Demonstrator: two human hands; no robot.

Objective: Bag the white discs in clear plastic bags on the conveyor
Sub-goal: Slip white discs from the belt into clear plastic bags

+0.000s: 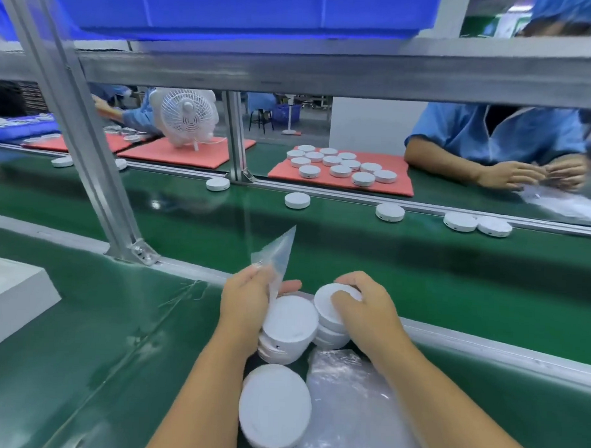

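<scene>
1. Hands at work: your left hand [248,302] pinches a clear plastic bag [275,256], whose free end stands up over the green conveyor belt [353,246].
2. Your right hand [365,306] curls over the top white disc [331,304] of a short stack, just right of a second stack [289,327] by your left palm.
3. Nearer you than those stacks lie another disc pile [274,412] and a heap of spare bags [351,410].
4. Across the belt, loose discs [297,200] line its far rail; beyond them, more discs sit on a pink mat [342,183] beside a worker in blue [491,133].
</scene>
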